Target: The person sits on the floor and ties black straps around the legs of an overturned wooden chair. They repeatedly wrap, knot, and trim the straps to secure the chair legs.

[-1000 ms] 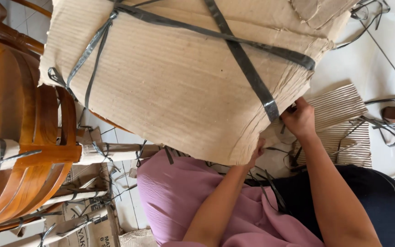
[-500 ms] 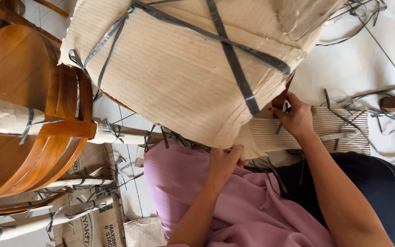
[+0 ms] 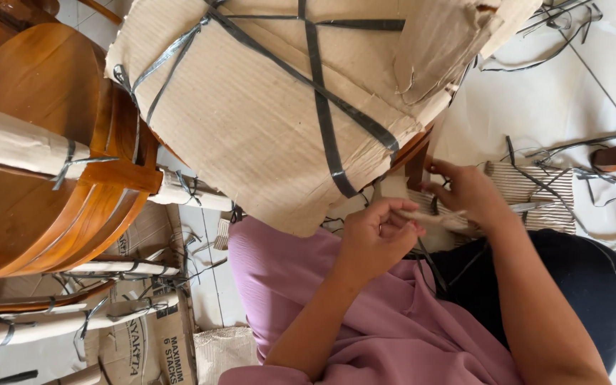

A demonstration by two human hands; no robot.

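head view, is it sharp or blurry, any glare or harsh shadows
Head view: mostly sharp; the cardboard wrapping and its dark straps read crisply. The left hand and right hand are slightly soft. Light is even daylight with faint shadows; the white floor is bright, and the wooden table shows a mild sheen.

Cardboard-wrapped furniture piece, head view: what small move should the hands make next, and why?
Probably pull the cardboard wrap off the lower edge. The left hand and right hand both work there, bare wood already shows at the corner, yet the grey straps cross the wrap.
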